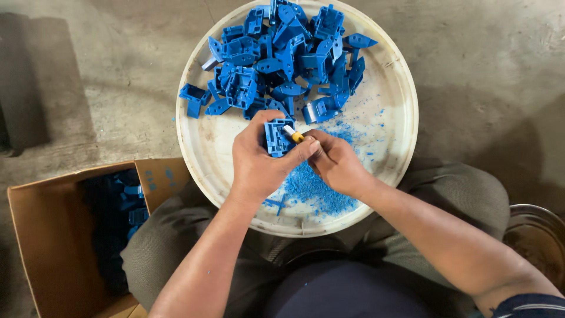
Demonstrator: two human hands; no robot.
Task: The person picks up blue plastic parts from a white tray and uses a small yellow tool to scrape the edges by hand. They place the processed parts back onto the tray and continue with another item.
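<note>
Left hand (259, 162) gripping blue part (276, 136); rt hand (335, 162) knife (293, 133) touching part's edge

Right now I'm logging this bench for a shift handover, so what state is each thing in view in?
Left hand: closed around a blue moulded plastic part.
Right hand: gripping a small yellow-handled blade tool, tip against that part.
Round off-white tray: on the person's lap, holding a heap of blue plastic parts.
Blue plastic shavings: scattered on the tray under the hands.
Brown cardboard box: open, blue parts inside.
</note>
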